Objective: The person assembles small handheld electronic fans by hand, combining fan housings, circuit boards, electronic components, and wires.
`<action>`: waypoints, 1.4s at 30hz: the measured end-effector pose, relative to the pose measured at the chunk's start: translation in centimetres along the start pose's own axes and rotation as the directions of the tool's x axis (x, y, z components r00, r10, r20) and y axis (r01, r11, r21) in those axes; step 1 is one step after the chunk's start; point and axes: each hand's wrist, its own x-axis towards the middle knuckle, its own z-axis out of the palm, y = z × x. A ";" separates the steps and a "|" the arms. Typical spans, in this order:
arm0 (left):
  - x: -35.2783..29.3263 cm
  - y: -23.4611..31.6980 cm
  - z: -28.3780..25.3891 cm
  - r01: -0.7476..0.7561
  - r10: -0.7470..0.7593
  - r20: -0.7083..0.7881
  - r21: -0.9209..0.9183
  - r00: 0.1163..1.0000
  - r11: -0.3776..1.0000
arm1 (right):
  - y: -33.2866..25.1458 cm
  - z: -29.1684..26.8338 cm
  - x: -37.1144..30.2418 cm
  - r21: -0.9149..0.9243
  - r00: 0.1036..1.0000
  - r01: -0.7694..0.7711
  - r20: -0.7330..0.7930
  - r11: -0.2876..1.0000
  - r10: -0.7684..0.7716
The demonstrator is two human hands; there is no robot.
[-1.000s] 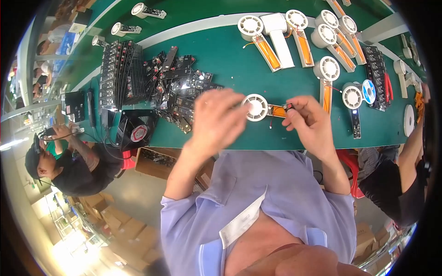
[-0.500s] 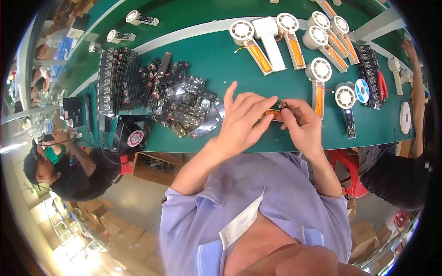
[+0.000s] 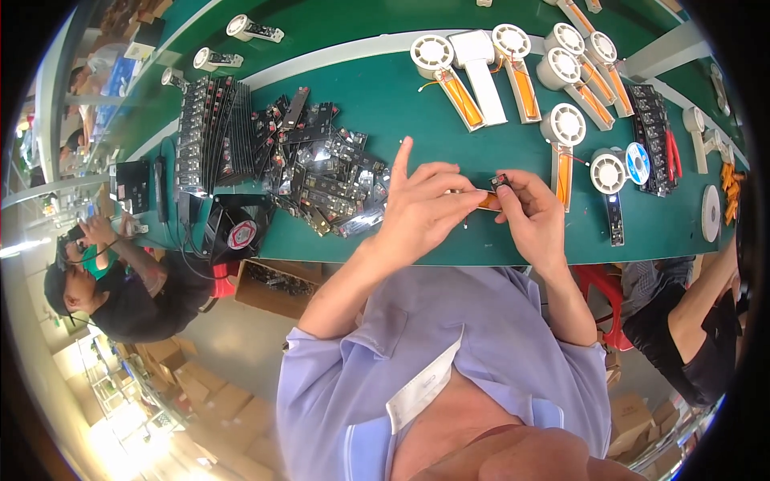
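Observation:
Near the table's front edge, my left hand (image 3: 429,210) pinches an orange strip (image 3: 488,200) between thumb and fingertips, its little finger sticking up. My right hand (image 3: 532,215) has its fingers closed on a small black circuit board (image 3: 500,181), right beside the strip's other end. Whether strip and board are joined is hidden by the fingers. Left of my hands lies a loose heap of black circuit boards (image 3: 321,172). Closest on the right is a white fan body (image 3: 563,128), its handle open and showing an orange insert.
Stacked black boards (image 3: 212,132) stand left, near a black cooling fan (image 3: 237,228). Several white fan bodies (image 3: 513,48) lie at the back. On the right are a solder reel (image 3: 637,163), red-handled pliers (image 3: 674,154) and orange pieces (image 3: 731,192). Co-workers sit on both sides.
The board in my right hand is tipped more upright, and more of the orange strip shows. The co-worker's arm on the right has come down from the far side. The view has shifted slightly.

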 end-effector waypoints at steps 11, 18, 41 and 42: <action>0.0 0.4 -0.9 0.248 -0.231 0.116 -0.167 0.966 0.954 | 0.3 0.0 -0.3 -0.006 1.000 0.000 -0.007 1.000 -0.001; -0.2 -0.2 -0.8 0.130 -0.121 0.069 -0.143 0.990 0.981 | 0.4 0.0 0.0 -0.004 1.000 -0.006 -0.017 1.000 0.006; 0.7 1.7 3.3 -0.020 0.093 -0.268 0.262 0.959 0.965 | 0.0 0.5 -1.9 -0.370 0.921 0.347 -0.040 0.861 -0.388; 0.6 1.5 3.6 -0.026 0.100 -0.283 0.255 0.954 0.967 | 0.0 0.6 -2.0 -0.396 0.905 0.373 -0.043 0.839 -0.423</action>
